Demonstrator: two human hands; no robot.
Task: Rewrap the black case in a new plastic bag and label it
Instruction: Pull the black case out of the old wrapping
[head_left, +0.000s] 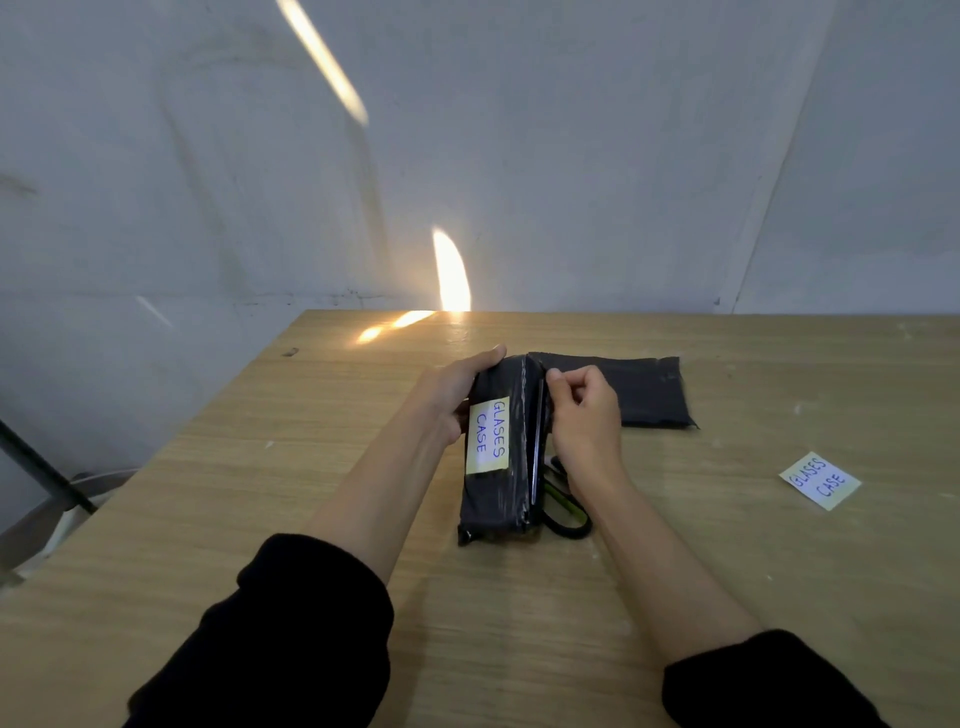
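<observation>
A black case wrapped in dark plastic (496, 499) stands on its edge in the middle of the wooden table (260, 519), with a yellow "GLASES CASE" label (487, 435) stuck on its side. My left hand (457, 389) grips the wrapped case from the left. My right hand (584, 415) pinches the plastic's flap at the case's top right edge. A flat dark plastic bag (649, 395) lies just behind my right hand. A loose yellow "GLASES CASE" label (820, 480) lies on the table to the right.
Scissors with black and green handles (563, 512) lie on the table under my right wrist, beside the case. A grey wall rises behind the table. The table's left edge runs diagonally, with a dark pole (41, 467) beyond it.
</observation>
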